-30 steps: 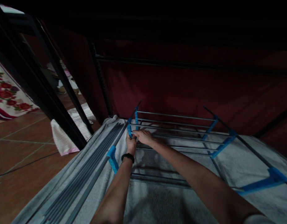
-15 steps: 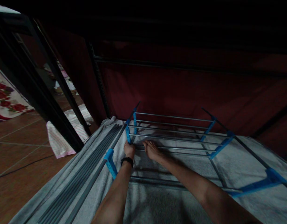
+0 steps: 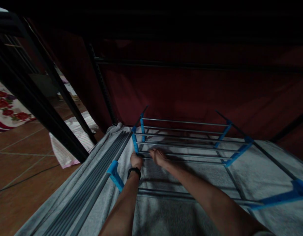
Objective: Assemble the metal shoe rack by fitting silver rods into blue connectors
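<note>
A rack of grey metal tubes and blue plastic brackets lies partly assembled in front of me. My left hand (image 3: pixel 136 160), with a black band at the wrist, is closed at the lower end of a blue bracket (image 3: pixel 135 143) on the rack's left side. Just to its right, my right hand (image 3: pixel 157 156) has its fingers curled round a metal tube (image 3: pixel 191 155) near that tube's left end. The fingertips of my left hand are mostly hidden. Another blue bracket (image 3: pixel 115 176) sits nearer me on the left side pole.
Several loose grey tubes (image 3: pixel 92 183) lie side by side along the left of the grey blanket (image 3: pixel 171 216). Dark metal posts (image 3: pixel 65 95) and a dark red cloth (image 3: pixel 191 95) stand around the rack. A striped cloth (image 3: pixel 68 157) rests on the tiled floor (image 3: pixel 23 170).
The rack's right side and its blue brackets appear farther right, and the near left bracket slightly farther left. My right hand has shifted a little left along the tube; my left hand stays at the bracket.
</note>
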`<state>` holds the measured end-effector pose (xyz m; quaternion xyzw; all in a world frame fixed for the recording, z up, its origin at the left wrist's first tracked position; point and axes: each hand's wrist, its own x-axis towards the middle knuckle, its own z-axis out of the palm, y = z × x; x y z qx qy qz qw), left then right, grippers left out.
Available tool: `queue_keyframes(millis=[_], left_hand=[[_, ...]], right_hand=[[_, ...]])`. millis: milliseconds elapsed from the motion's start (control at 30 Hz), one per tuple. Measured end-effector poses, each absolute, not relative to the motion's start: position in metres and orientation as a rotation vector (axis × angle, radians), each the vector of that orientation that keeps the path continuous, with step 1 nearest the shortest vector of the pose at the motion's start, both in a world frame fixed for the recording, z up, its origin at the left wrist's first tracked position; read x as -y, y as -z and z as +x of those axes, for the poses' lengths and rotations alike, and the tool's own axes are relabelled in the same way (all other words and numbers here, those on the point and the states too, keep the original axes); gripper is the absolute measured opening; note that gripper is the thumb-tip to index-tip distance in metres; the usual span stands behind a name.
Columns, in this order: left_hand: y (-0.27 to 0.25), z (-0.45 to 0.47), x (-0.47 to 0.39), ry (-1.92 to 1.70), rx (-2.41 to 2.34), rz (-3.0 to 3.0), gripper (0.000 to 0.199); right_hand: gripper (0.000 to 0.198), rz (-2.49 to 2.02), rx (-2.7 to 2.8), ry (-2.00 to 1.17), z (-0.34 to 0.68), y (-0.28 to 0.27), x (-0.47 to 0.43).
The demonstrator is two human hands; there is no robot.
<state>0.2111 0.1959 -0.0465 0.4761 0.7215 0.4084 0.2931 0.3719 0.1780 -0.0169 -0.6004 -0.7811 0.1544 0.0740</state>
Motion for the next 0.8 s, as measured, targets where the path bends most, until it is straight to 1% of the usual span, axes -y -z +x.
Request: queue_keyframes(millis=[100, 333, 800], left_hand=[[0.046, 0.21, -0.195, -1.087, -1.897, 1.253, 0.018], [0.044, 0.21, -0.193, -1.143, -1.878, 1.224, 0.023], [0.044, 0.211, -0.195, -1.137, -1.87, 1.184, 0.018]], right_hand=[[0.024, -1.793, 2.338, -0.481, 0.373, 0.012, -0.176], [0.028, -1.787, 2.33, -0.501, 0.372, 0.008, -0.17], [0.033, -1.701, 2.33, -0.494, 0.377, -0.004, -0.17]])
